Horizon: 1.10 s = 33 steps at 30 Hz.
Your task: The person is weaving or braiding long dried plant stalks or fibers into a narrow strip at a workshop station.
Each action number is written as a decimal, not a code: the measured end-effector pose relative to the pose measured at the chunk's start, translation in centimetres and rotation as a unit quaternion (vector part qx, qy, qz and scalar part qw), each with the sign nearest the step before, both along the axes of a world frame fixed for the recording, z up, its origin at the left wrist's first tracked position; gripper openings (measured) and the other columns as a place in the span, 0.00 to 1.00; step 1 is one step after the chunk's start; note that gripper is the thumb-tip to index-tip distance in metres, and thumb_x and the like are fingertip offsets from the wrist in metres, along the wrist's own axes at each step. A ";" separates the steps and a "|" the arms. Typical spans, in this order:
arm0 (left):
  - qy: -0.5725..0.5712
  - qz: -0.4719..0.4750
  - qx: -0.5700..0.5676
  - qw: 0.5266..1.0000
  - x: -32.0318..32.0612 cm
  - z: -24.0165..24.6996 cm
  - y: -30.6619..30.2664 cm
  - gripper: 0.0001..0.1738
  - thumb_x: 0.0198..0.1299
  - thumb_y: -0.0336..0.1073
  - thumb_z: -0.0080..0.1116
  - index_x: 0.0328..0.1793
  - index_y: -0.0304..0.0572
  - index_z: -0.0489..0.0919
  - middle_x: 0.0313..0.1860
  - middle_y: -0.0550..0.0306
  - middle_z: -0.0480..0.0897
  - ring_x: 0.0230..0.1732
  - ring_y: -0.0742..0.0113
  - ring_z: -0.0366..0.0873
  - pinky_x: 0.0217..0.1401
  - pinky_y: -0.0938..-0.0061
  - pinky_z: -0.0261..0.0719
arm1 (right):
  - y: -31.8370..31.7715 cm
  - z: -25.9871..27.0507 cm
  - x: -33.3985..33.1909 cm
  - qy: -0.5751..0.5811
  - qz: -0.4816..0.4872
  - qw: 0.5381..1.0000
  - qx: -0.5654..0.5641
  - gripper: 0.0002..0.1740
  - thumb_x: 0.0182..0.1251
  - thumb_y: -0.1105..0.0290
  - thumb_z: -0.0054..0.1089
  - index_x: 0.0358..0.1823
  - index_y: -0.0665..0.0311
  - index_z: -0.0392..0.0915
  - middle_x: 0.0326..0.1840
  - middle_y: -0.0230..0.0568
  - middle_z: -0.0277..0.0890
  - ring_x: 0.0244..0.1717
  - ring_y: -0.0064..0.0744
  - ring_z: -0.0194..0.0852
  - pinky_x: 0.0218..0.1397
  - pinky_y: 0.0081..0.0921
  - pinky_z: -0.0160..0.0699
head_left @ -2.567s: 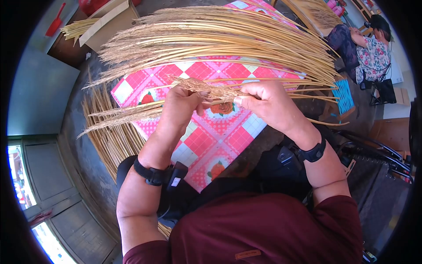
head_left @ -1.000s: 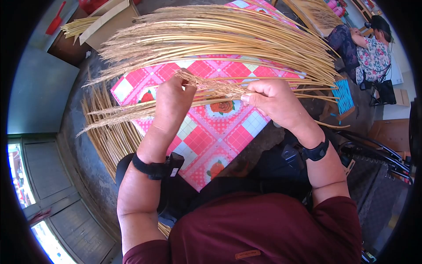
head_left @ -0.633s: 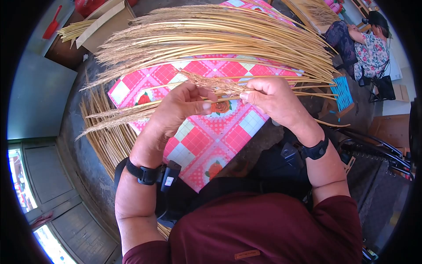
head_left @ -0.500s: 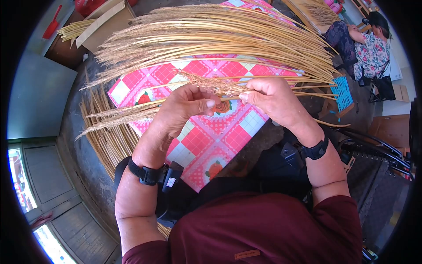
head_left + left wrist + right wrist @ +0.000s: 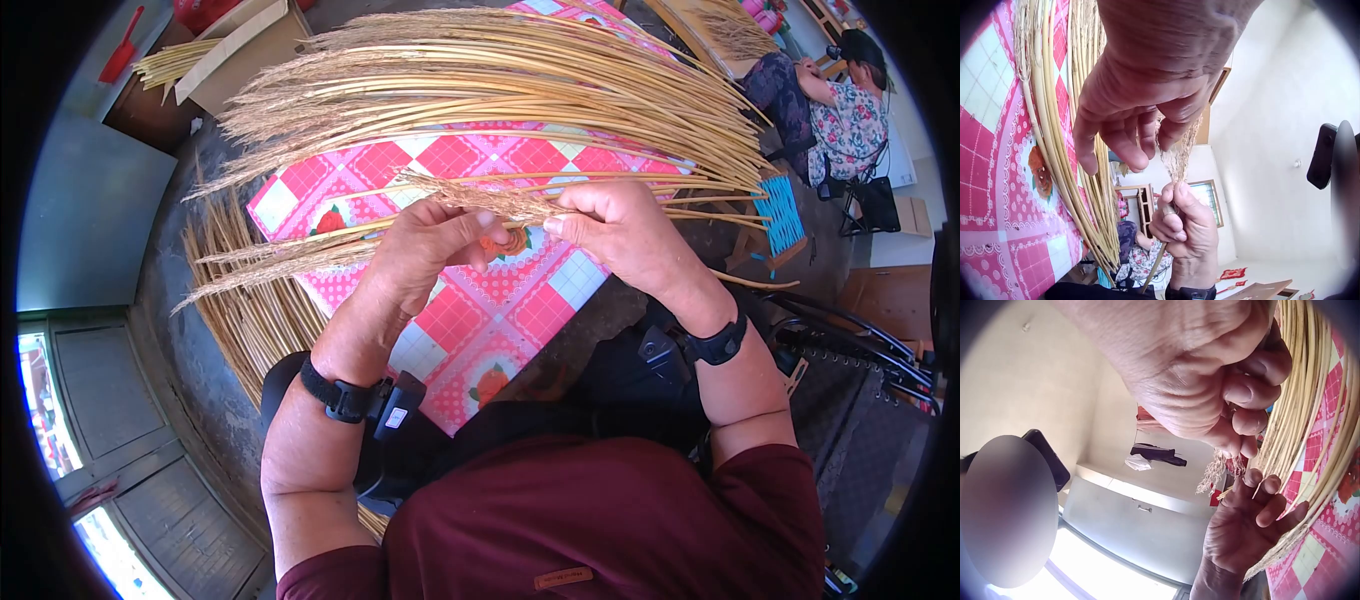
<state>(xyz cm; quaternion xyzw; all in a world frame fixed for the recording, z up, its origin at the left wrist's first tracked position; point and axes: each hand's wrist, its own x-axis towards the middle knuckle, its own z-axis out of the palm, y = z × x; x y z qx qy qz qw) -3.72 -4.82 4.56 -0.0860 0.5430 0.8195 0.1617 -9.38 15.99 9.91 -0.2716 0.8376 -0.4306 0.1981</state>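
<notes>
In the head view my right hand (image 5: 625, 235) pinches a reed stalk just below its feathery, dry seed head (image 5: 455, 192). The left wrist view shows the right thumb and fingers wrapped round the stalk (image 5: 1155, 270), the plume rising above them. My left hand (image 5: 420, 248) is beside the plume, thumb and fingers loosely bent and apart. The right wrist view has this left hand (image 5: 1241, 522) palm up under the plume tip, fingers spread. Below both hands, a few plumed stalks (image 5: 285, 262) lie across the pink checked tablecloth (image 5: 455, 325).
A broad spread of long reeds (image 5: 520, 95) covers the far side of the table. More stalks (image 5: 260, 310) lie at the left. A blue-woven stool (image 5: 780, 215) is at the right, with a seated person (image 5: 845, 120) beyond. A cardboard box (image 5: 235, 60) stands back left.
The left hand drew back toward the plume's tip, then opened and came back rightward beside the plume. The right hand keeps its grip on the stalk in nearly the same place.
</notes>
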 end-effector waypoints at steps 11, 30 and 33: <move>0.031 -0.007 -0.045 0.998 0.1 -0.1 0.2 0.07 0.61 0.30 0.53 0.38 0.33 0.79 0.31 0.52 0.82 0.22 0.72 0.74 0.30 0.78 0.75 | 0.1 -0.3 0.0 0.017 0.012 1.000 0.022 0.13 0.62 0.69 0.58 0.24 0.70 0.73 0.15 0.25 0.57 0.19 0.14 0.52 0.21 0.21 0.53; 0.118 0.011 -0.405 0.906 -0.6 -0.9 0.3 0.09 0.58 0.32 0.56 0.42 0.34 0.78 0.23 0.52 0.80 0.25 0.65 0.78 0.30 0.72 0.75 | 0.0 -0.5 -0.1 0.005 0.009 0.998 0.065 0.12 0.61 0.65 0.56 0.31 0.69 0.78 0.16 0.39 0.65 0.19 0.26 0.61 0.25 0.27 0.62; 0.083 0.043 -0.223 0.970 -0.1 -0.8 0.5 0.10 0.59 0.28 0.56 0.47 0.32 0.78 0.33 0.58 0.82 0.35 0.74 0.77 0.41 0.78 0.75 | 0.2 -0.2 -0.2 -0.011 -0.008 0.998 0.063 0.13 0.60 0.63 0.56 0.33 0.68 0.79 0.18 0.45 0.70 0.19 0.31 0.66 0.27 0.29 0.65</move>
